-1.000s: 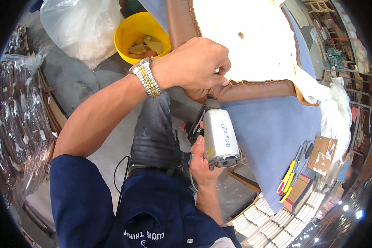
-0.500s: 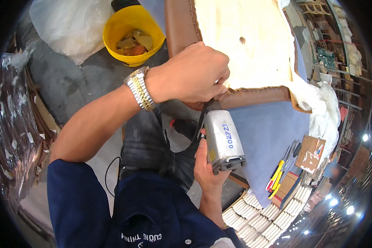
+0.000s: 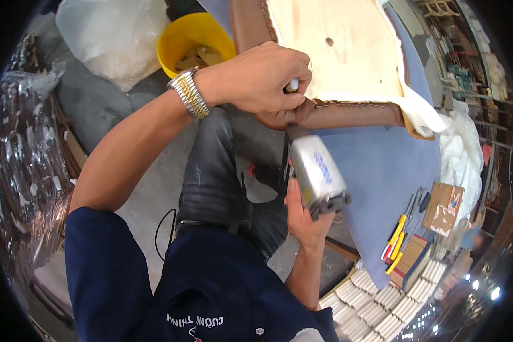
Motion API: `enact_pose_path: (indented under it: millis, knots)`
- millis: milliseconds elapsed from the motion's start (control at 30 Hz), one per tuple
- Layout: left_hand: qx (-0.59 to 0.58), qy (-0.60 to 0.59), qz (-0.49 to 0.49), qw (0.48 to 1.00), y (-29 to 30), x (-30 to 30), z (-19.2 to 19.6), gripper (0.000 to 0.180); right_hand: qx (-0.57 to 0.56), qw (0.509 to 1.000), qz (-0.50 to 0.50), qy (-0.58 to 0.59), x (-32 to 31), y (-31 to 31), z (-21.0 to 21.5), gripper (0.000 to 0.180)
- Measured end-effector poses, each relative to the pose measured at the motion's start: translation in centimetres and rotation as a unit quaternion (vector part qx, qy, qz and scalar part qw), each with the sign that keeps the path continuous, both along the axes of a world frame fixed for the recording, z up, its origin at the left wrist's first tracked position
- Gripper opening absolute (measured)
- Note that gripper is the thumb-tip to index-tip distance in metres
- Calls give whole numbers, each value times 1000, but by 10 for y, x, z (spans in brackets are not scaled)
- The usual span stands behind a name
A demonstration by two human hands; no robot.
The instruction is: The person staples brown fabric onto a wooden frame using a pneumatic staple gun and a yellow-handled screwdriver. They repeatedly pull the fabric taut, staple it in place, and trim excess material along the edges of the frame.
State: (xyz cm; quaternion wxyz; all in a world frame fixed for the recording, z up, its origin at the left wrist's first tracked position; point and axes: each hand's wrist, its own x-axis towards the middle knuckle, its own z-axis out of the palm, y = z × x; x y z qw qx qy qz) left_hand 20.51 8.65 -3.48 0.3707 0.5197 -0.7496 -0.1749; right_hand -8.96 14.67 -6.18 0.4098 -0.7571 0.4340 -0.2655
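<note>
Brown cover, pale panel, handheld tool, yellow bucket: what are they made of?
Brown cover: leather or imitation leather; smooth, soft sheen, creased at the corner.
Pale panel: probably wood; faint grain-like streaks, dark knot-like spot.
Handheld tool: housing likely metal; silvery, dull shine. Dark end unclear.
Yellow bucket: likely plastic; smooth, uniform colour.

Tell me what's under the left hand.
Brown edging of the pale panel runs under the left hand, showing on both sides. A white-tipped object pokes from its grip; the rest of it, and the edging beneath, are covered.
</note>
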Motion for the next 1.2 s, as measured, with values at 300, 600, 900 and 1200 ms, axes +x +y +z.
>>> enact_pose_path:
  millis: [300, 600, 900, 1200]
  knots:
    - [54, -88, 40, 994, -6, -13, 13, 42, 83, 994, -61, -39, -40, 37, -30, 25]
    - [49, -36, 62, 996, 0, -13, 5, 33, 12, 993, -20, -116, -13, 7, -27, 37]
    - [34, -9, 80, 996, 1, -14, 3, 29, -77, 994, 33, -71, 9, 1, -29, 45]
    - [33, 6, 82, 996, 5, -18, -3, 25, -164, 985, 40, 44, 21, -9, 12, 55]
